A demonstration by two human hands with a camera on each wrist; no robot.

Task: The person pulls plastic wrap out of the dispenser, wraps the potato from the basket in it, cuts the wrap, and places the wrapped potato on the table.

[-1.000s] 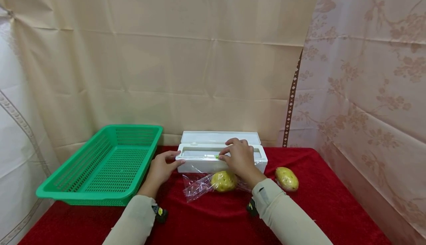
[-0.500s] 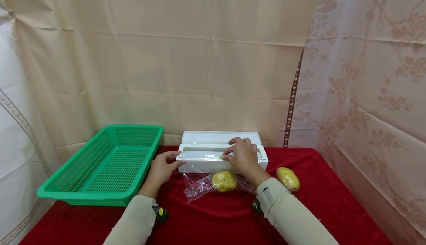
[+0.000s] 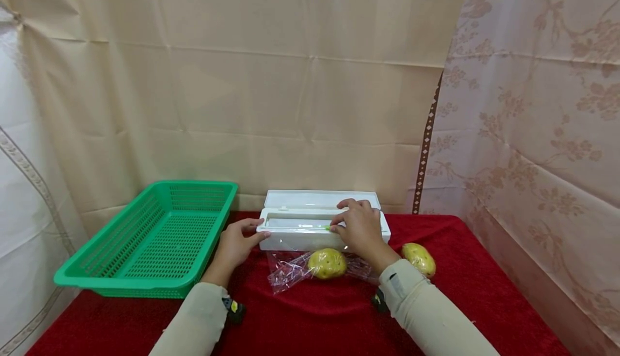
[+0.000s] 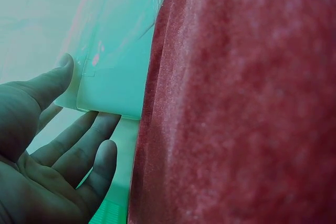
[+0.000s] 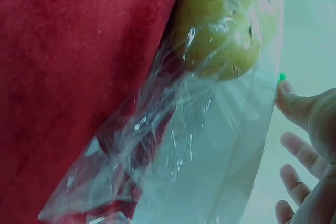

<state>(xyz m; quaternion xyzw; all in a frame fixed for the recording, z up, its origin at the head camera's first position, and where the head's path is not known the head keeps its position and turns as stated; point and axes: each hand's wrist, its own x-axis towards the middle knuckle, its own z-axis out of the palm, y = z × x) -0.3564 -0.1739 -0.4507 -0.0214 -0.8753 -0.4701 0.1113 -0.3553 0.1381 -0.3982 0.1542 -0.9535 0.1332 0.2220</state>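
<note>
A white cling film dispenser stands on the red cloth with its lid tipped back. My left hand holds its left end, thumb on the front and fingers round the end. Along its front top edge, my right hand pinches a small green slide cutter between thumb and index finger. The other right fingers are raised over the trough. In front of the dispenser lies a potato in clear cling film, loose ends spread to both sides. The right wrist view shows the film hanging over the dispenser's front.
A green plastic basket stands at the left. Another potato, wrapped tight in film, lies right of my right forearm. The red cloth covers the table; beige curtains hang right behind the dispenser.
My right hand has slid the green cutter a little to the right along the dispenser's edge. The left hand stays on the left end.
</note>
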